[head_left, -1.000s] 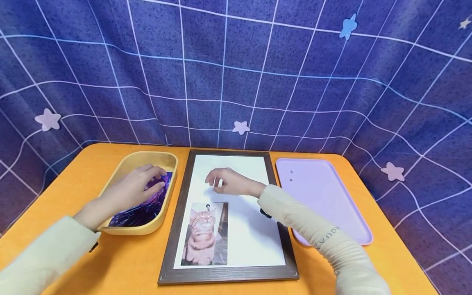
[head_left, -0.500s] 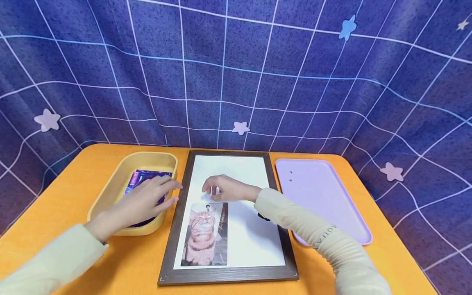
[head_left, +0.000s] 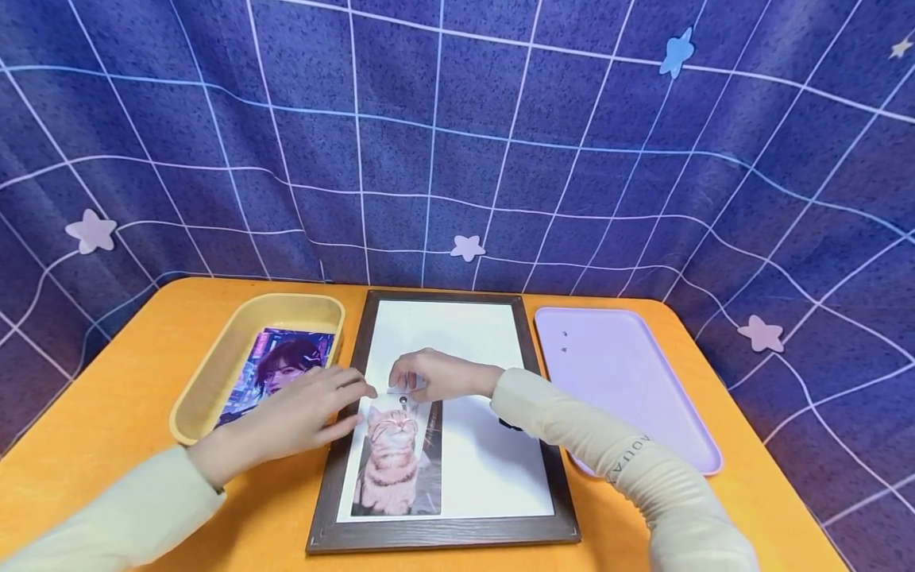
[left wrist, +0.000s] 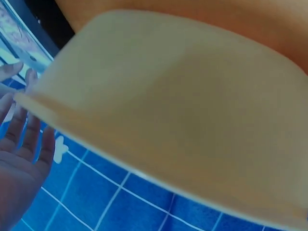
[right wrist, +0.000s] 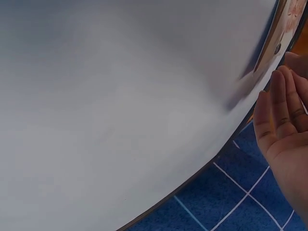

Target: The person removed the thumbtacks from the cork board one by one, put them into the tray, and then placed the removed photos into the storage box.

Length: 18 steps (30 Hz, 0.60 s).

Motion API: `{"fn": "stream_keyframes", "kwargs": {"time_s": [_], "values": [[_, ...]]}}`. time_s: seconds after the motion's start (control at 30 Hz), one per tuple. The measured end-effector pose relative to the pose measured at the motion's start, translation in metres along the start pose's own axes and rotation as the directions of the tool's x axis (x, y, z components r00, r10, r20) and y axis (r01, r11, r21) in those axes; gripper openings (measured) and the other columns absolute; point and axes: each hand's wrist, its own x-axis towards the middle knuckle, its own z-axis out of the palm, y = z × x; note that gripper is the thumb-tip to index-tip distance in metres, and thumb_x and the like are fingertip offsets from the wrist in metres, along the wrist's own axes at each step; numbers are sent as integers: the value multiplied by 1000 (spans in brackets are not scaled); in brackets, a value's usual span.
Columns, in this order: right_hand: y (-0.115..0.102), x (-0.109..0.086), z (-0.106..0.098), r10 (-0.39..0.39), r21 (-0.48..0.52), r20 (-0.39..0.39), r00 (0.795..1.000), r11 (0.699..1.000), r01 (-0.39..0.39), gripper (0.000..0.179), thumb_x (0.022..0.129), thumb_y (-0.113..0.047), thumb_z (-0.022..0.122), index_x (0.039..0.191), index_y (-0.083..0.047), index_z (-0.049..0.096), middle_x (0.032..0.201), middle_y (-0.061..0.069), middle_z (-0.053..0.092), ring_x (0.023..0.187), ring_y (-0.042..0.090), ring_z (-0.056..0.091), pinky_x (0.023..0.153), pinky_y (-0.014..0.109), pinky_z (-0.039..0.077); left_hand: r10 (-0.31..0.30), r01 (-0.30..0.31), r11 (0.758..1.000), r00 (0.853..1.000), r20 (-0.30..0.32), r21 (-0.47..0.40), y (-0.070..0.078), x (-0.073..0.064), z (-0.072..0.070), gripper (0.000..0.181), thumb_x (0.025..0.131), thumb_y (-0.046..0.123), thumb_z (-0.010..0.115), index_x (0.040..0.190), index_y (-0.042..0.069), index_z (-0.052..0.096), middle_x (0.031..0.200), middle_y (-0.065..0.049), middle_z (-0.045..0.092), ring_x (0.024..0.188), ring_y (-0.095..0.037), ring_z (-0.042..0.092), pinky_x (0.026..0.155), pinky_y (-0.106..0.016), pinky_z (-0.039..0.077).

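Observation:
A cat photo [head_left: 393, 465] lies on the lower left of a white board with a dark frame [head_left: 443, 534]. A round-headed pushpin [head_left: 403, 400] stands at the photo's top edge; the pushpin [right wrist: 277, 49] also shows in the right wrist view. My right hand [head_left: 446, 376] hovers over the photo's top edge beside the pushpin, fingers bent, with nothing visible between them. My left hand [head_left: 303, 417] reaches past the yellow bin [head_left: 187, 397] with relaxed fingers, its fingertips over the frame's left side near the photo's upper left corner.
Inside the yellow bin lies a purple-blue picture [head_left: 286, 365] of an illustrated figure. Right of the frame, a lilac tray [head_left: 629, 389] carries two tiny dark pins [head_left: 564, 342]. Everything stands on an orange table [head_left: 236, 524] before a blue gridded curtain [head_left: 400, 159].
My left hand has moved right, out of the yellow bin to the photo, uncovering the picture in the bin. My right hand has shifted slightly down and left towards the pushpin.

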Motion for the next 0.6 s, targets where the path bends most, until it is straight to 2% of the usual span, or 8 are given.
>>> {"fn": "stream_keyframes", "kwargs": {"time_s": [0.3,0.6], "values": [[-1,0,3,-40,-43,31,999,998,42,26,78,0,66,103,-5,62,99,4,63,86,12,59,77,16,47,114,-114,993,993,36,6,9,0,13,27,80,30,67,105,20,61,97,6,57,85,-10,51,78,-31,46],[-4,1,4,-43,-78,37,998,996,46,24,78,0,65,101,-6,63,95,4,63,84,11,58,75,11,44,148,-147,989,986,71,-26,16,0,22,25,82,34,65,103,21,61,98,9,55,86,-7,50,77,-30,45]]}}
